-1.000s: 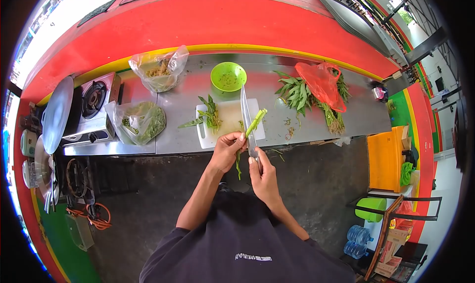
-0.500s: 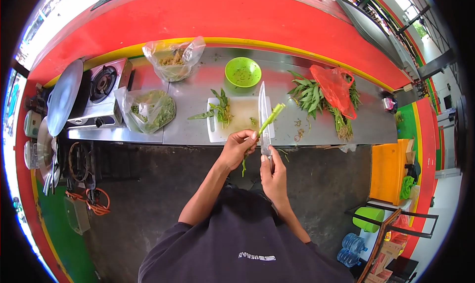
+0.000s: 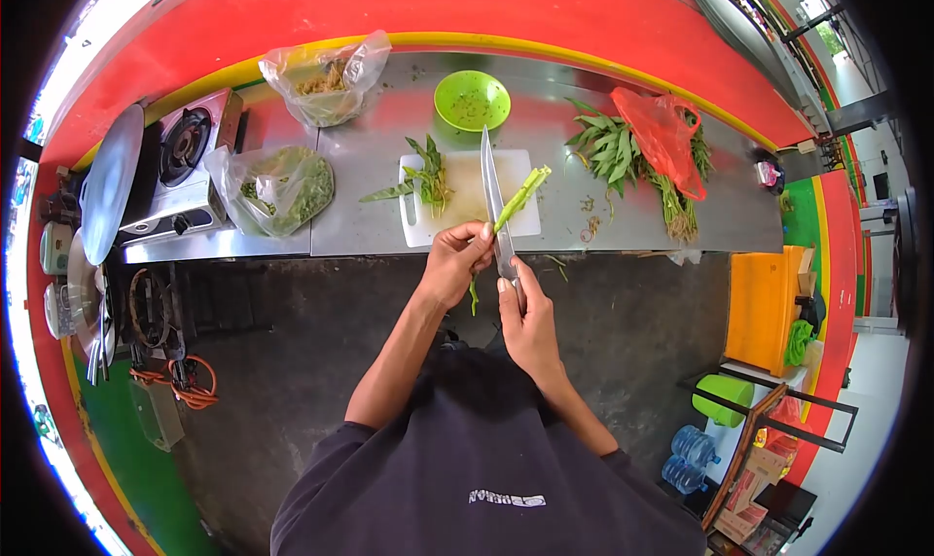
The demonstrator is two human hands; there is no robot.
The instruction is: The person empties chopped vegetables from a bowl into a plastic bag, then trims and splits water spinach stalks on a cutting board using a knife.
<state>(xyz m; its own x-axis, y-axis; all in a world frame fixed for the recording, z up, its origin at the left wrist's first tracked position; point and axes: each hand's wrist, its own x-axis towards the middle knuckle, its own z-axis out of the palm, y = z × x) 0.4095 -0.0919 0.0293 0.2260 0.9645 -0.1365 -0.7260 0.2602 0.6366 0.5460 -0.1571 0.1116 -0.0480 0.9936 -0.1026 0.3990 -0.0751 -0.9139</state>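
Observation:
My left hand [image 3: 457, 262] is closed on a green stem [image 3: 521, 195] that slants up to the right, with a thin end hanging below the fingers. My right hand [image 3: 527, 315] grips the handle of a long knife [image 3: 492, 181], its blade pointing away from me and touching or crossing the stem. Both hands are just off the counter's front edge. Beyond them a white cutting board [image 3: 467, 226] carries leafy greens [image 3: 429, 179] at its left side. A green bowl [image 3: 472, 101] with small bits inside stands behind the board.
Right on the metal counter [image 3: 365, 237] lies a leafy bunch [image 3: 611, 151] under a red plastic bag [image 3: 664, 143]. To the left are two clear bags, one of greens [image 3: 290, 191], one of brown food [image 3: 327, 81], and a gas stove [image 3: 183, 152]. An orange cabinet [image 3: 759, 308] stands right.
The view has shifted, so the counter sits higher in the frame. Both hands keep their holds on the stem and knife, whose angle to each other has changed slightly.

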